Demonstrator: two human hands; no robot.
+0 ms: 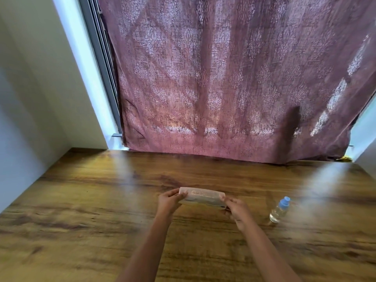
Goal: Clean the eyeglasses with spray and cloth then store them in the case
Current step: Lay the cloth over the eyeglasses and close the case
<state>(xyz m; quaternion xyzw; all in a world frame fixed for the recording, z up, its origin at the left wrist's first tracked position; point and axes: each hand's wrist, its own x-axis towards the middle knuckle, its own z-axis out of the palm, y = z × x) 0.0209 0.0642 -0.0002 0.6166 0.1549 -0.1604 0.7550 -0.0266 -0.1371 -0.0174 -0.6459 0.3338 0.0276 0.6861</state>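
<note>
Head view: your left hand [169, 201] & right hand [237, 210] each grip an end of the case [202, 197] over the bench [101, 200], spray bottle [279, 210] nearby; glasses, cloth unseen, so progress unclear imo.

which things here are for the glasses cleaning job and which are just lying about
For the job: eyeglass case, held at its ends by left hand and right hand; spray bottle.
Just there: curtain; wooden table; window frame.
</note>
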